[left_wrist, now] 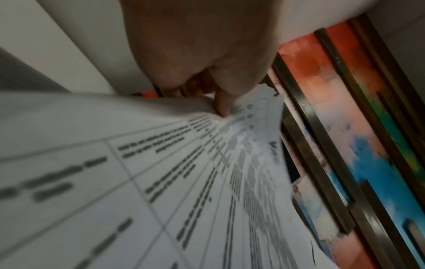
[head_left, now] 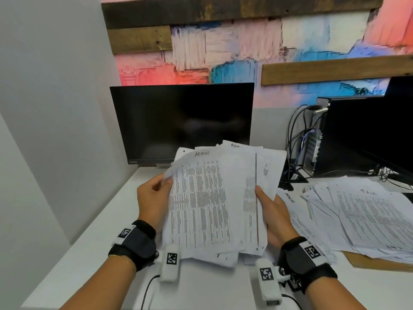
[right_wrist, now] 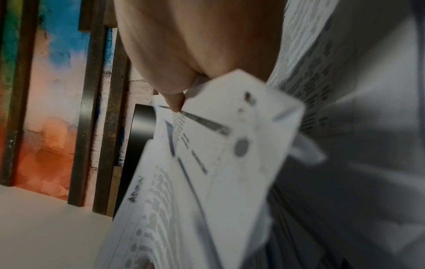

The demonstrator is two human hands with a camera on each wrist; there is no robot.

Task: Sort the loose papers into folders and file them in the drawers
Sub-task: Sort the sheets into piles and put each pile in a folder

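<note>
I hold a fanned stack of printed papers (head_left: pixel 212 202) upright above the white desk (head_left: pixel 107 238); the top sheet carries a table and the handwritten word ADMIN. My left hand (head_left: pixel 154 195) pinches the stack's left edge, thumb on the front (left_wrist: pixel 222 107). My right hand (head_left: pixel 271 211) grips the right edge, thumb on top and fingers behind (right_wrist: pixel 176 103). The papers (left_wrist: pixel 161 182) fill the left wrist view, and in the right wrist view the papers (right_wrist: pixel 207 172) are blurred.
More loose sheets (head_left: pixel 357 211) lie spread on the desk to the right, one marked ADMIN (head_left: pixel 290 198). A brown folder edge (head_left: pixel 368 262) shows under them. A dark monitor (head_left: pixel 181 124) stands behind, a computer case (head_left: pixel 348 135) with cables at the right.
</note>
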